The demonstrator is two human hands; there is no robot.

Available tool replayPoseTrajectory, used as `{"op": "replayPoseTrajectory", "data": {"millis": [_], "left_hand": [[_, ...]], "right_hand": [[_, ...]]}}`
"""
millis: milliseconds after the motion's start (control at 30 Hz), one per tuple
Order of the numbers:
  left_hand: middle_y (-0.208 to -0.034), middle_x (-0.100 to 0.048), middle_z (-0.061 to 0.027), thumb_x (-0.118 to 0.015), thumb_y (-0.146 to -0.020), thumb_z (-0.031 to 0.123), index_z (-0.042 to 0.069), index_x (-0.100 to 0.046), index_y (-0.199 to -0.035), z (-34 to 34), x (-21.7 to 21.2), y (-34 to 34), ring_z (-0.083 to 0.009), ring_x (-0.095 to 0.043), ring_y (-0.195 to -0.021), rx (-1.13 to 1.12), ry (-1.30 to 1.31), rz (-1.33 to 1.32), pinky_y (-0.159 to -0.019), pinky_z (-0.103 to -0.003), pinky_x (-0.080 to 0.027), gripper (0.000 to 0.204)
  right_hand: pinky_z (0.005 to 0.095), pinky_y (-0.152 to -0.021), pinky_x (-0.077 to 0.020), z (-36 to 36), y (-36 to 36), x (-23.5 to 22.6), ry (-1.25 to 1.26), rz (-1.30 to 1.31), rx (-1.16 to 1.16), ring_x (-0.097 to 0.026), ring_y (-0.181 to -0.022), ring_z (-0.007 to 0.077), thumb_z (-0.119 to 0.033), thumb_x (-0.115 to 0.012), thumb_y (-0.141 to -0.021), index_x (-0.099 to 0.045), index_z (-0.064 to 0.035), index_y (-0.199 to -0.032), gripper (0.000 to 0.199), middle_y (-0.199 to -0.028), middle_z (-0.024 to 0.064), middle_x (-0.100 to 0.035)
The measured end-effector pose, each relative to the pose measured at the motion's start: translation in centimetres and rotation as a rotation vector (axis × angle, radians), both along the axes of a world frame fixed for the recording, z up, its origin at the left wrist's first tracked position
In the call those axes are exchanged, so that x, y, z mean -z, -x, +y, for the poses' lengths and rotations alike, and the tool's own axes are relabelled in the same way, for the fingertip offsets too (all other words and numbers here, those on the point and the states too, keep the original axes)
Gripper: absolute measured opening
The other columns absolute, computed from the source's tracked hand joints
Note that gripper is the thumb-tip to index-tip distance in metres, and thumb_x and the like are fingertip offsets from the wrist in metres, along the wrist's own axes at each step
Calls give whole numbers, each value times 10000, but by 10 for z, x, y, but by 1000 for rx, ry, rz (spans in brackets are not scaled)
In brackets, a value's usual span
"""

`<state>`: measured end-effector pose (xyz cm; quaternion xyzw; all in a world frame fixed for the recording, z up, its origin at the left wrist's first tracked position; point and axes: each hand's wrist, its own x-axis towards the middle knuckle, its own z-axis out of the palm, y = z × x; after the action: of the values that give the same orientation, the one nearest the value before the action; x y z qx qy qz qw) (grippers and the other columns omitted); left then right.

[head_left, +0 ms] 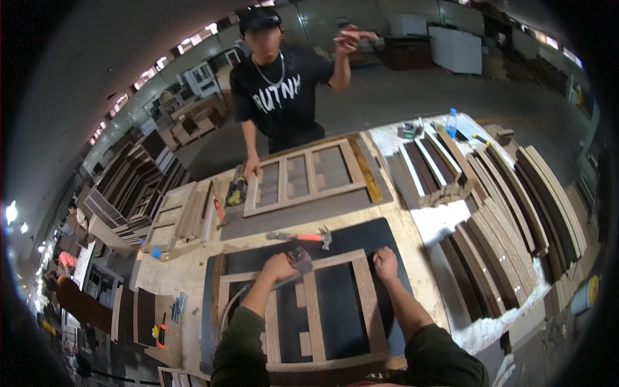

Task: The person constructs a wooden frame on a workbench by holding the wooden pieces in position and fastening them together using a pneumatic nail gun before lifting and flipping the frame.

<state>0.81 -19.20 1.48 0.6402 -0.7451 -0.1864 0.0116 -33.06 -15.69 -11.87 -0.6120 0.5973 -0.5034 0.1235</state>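
My left hand [277,266] grips a nail gun [300,260], red and grey, over the far rail of a wooden frame [311,309]. A pale hose [236,299] trails from that side toward me. Closed, my right hand [385,263] rests just right of the frame's far corner; whatever its fingers may hold is hidden. The frame has several slats and lies on a black panel [345,235]. A claw hammer [303,237] with a red and grey handle lies just beyond the nail gun.
Across the table a person in a black shirt [277,97] raises one hand, the other by a yellow-black power tool [237,191] and a second wooden frame [309,174]. Stacked wood strips [490,258] fill the right side. A bottle [451,122] stands at the far right.
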Motion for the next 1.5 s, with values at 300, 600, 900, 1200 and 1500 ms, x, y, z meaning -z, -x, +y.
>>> {"op": "replayPoseTrajectory", "data": {"millis": [300, 600, 900, 1200, 1500], "left_hand": [[-864, -672, -229, -749, -595, 441, -25, -686, -888, -3, 13, -16, -356, -659, -862, 10, 49, -8, -783, -406, -526, 554], [-909, -660, -258, -767, -572, 430, -43, -681, -874, 2, -10, 8, -352, -653, -897, -39, -42, -58, -807, -403, -518, 567], [-849, -671, -234, -763, -569, 396, -16, -689, -863, 1, 0, -2, -350, -664, -844, -33, -57, -11, -780, -397, -528, 511], [-900, -671, -232, -768, -566, 387, -27, -679, -904, 0, -4, -2, -350, -658, -875, -39, -71, -17, -780, -397, -524, 542], [-905, -676, -223, -776, -564, 405, -35, -665, -924, 6, -9, -1, -344, -663, -874, -78, -163, 8, -783, -390, -527, 579]], "right_hand": [[442, -641, -427, 15, -5, -4, 35, -72, -11, -531, -729, 389, -50, -503, -750, -541, -22, -692, 75, -714, 185, -514], [422, -600, -398, 26, 2, -6, -5, -216, -50, -500, -691, 380, 79, -443, -700, -506, -31, -655, 135, -719, 170, -497], [436, -598, -388, 23, -4, -17, 12, -36, 28, -497, -695, 396, 78, -440, -654, -486, -41, -739, 154, -691, 180, -479], [426, -602, -405, 23, -5, -22, 16, -41, 9, -519, -688, 380, 54, -425, -646, -537, -52, -739, 180, -679, 172, -529], [458, -636, -439, 30, -9, -20, -7, -15, 43, -562, -699, 358, -27, -492, -737, -576, -80, -721, 101, -685, 127, -601]]}}
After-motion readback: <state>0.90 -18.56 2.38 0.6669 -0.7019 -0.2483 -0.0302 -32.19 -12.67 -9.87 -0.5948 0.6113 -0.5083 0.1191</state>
